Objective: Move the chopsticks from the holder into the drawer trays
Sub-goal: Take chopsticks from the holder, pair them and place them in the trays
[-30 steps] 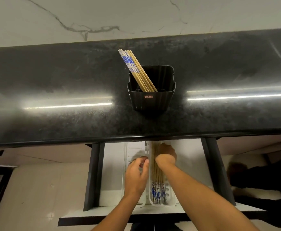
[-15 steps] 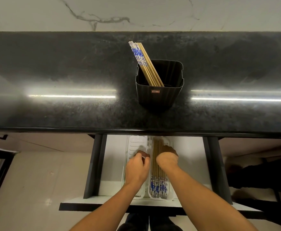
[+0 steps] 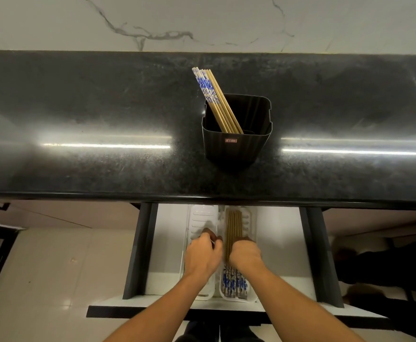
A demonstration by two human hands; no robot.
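Note:
A black holder (image 3: pixel 236 149) stands on the dark countertop (image 3: pixel 103 107) with several blue-patterned wooden chopsticks (image 3: pixel 212 97) leaning to its left side. Below the counter edge the white drawer (image 3: pixel 276 243) is pulled out with two white trays side by side. The right tray (image 3: pixel 251 218) holds a bundle of chopsticks (image 3: pixel 234 223) lying lengthwise. My right hand (image 3: pixel 245 255) is curled over the middle of that bundle. My left hand (image 3: pixel 202 255) sits in the left tray (image 3: pixel 202 215), fingers curled at its right rim; what lies under it is hidden.
Black drawer rails (image 3: pixel 140 250) run along both sides of the drawer. A marble wall (image 3: pixel 202 21) rises behind the counter. Pale floor tiles (image 3: pixel 54 267) show at lower left, and a dark shape lies on the floor at the right.
Both hands stay in the trays in almost the same place. The view has tilted slightly, so the holder and drawer sit a little further right in the picture.

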